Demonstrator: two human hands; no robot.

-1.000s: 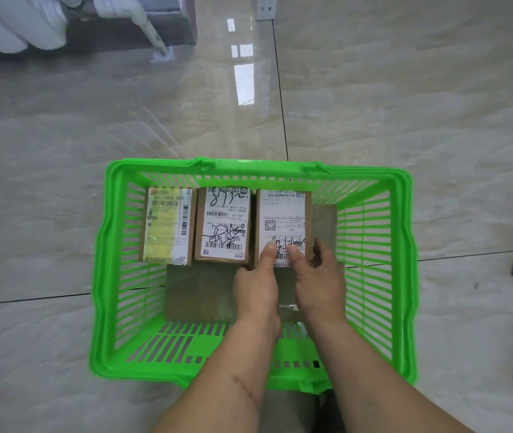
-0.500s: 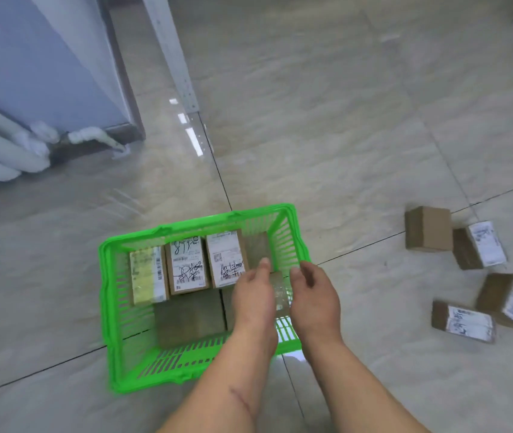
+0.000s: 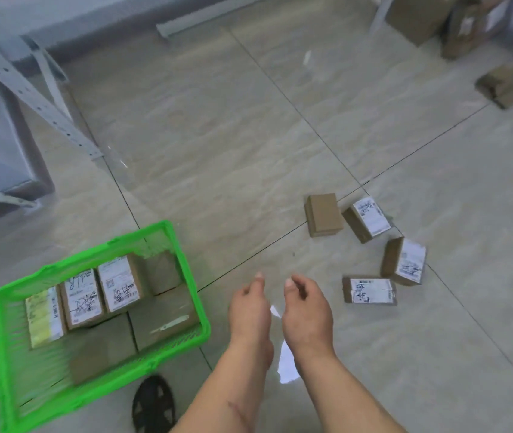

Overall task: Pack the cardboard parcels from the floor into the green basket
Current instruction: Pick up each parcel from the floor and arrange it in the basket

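The basket [image 3: 186, 270] beside me is bright green, its walls a pattern of slots. Inside it, brown parcels [image 3: 163, 320] — three wear white labels [image 3: 122, 287] with black print and scrawl, one label [image 3: 44, 317] yellowish. On the beige, faintly veined tiles [image 3: 217, 135] lie more brown boxes [image 3: 324, 215], three with white, black-printed labels [image 3: 370, 290]. A black slotted shoe [image 3: 153, 404] shows below.

Bare forearms, scarred left forearm [image 3: 236, 410]
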